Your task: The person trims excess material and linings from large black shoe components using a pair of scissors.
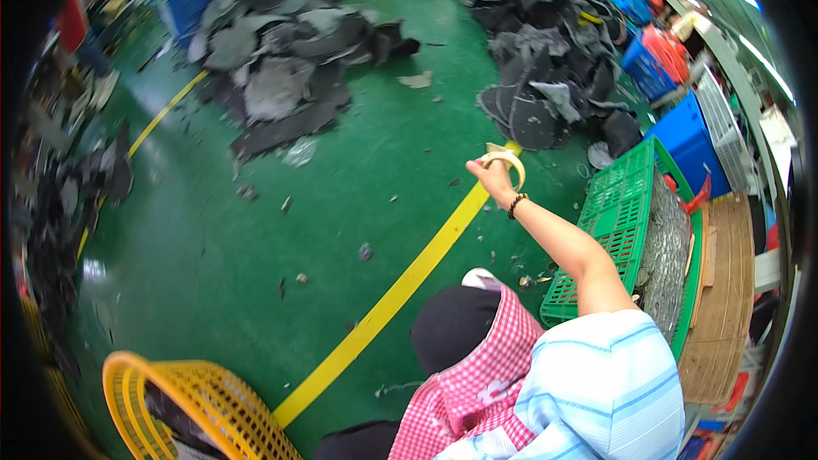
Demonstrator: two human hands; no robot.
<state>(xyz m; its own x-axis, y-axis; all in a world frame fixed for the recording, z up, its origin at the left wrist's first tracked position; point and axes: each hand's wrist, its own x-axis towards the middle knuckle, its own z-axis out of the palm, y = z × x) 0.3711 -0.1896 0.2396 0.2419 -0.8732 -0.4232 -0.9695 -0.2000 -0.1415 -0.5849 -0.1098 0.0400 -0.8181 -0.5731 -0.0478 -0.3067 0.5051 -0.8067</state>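
My right arm reaches forward over the floor, with a dark bead bracelet [516, 204] at the wrist. At its end my right hand [492, 181] is closed on a cream-coloured curved band [519, 167], which bends round like an open ring beyond the fingers. Its exact kind is too small to tell. The hand hovers near the yellow floor line [417, 274], just short of the dark scrap heap. My left hand is out of view. Below the arm are my knees and a pink checked apron [464, 375].
Grey and black sheet scraps lie in one heap [285, 77] ahead and another [545, 77] at far right. A green crate [601, 217] stands on my right, with blue bins [688, 140] beyond. A yellow basket [217, 396] is at near left. Small litter dots the green floor.
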